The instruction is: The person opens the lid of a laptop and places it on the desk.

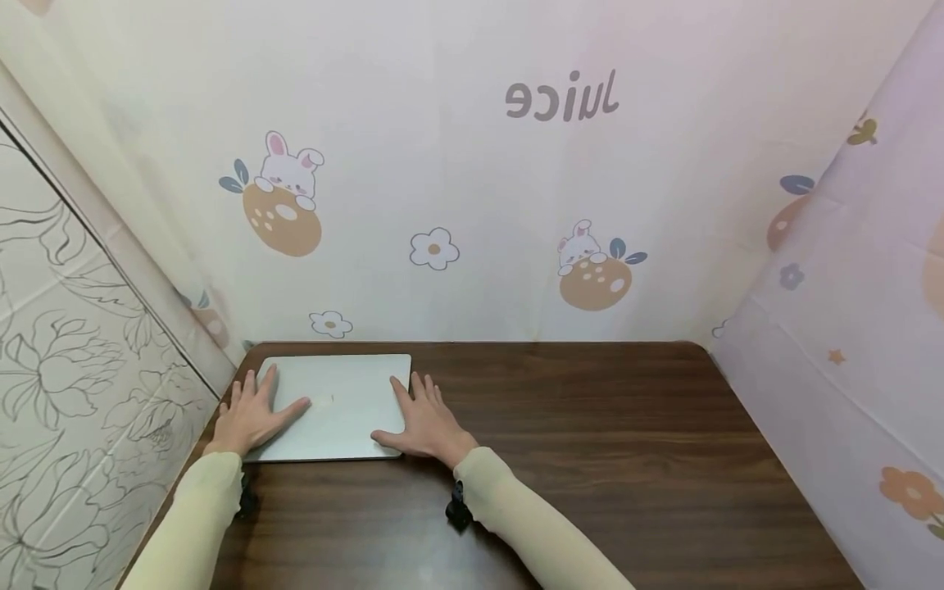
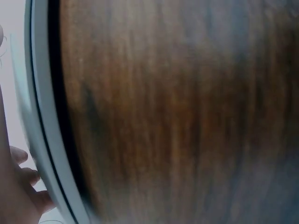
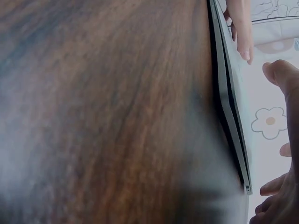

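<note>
A closed silver laptop point(image 1: 342, 410) lies flat at the far left of the brown wooden table point(image 1: 590, 459). Over its left edge my left hand point(image 1: 249, 418) spreads its fingers, with the thumb pointing inward across the lid. At the opposite edge is my right hand point(image 1: 426, 424), its thumb over the lid and its other fingers stretched past the side. In the left wrist view the laptop's front edge point(image 2: 44, 107) runs beside several fingertips. The right wrist view shows the thin laptop side point(image 3: 226, 93) and my right hand point(image 3: 285, 186) at its corner.
A printed curtain point(image 1: 472, 180) with rabbits and flowers hangs behind the table, and another curtain point(image 1: 833, 393) borders it on the right. A white panel with line-drawn flowers point(image 1: 66, 393) stands close along the left side.
</note>
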Demonstrator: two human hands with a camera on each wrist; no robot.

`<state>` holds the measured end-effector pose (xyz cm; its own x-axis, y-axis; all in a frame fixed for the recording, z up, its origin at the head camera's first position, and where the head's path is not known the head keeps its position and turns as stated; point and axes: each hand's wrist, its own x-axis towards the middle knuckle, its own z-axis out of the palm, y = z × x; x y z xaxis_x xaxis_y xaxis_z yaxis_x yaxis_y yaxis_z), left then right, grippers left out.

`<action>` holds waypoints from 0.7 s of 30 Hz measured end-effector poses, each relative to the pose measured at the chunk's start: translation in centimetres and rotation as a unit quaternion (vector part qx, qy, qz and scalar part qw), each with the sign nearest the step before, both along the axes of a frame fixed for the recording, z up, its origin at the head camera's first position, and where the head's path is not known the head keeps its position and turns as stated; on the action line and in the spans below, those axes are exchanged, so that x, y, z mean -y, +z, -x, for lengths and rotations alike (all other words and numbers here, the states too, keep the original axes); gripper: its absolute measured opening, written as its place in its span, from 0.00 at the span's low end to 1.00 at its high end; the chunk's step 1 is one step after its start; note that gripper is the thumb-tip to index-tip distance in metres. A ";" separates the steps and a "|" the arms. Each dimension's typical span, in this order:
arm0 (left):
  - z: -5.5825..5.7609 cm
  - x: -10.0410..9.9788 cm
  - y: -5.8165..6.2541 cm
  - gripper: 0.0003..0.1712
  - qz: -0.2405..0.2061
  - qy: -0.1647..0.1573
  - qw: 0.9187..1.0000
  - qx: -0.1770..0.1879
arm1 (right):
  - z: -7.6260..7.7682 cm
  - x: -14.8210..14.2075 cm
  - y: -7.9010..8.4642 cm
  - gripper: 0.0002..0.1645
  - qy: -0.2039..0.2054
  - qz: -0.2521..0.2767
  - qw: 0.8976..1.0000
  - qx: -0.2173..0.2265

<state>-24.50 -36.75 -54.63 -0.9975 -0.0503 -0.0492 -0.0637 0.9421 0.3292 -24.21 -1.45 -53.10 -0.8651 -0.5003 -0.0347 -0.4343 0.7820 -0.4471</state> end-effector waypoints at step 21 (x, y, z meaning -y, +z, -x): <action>0.3 0.2 -0.6 0.69 0.000 -0.015 1.000 0.015 | 0.3 1.2 -1.1 0.61 -0.013 -0.002 1.000 0.018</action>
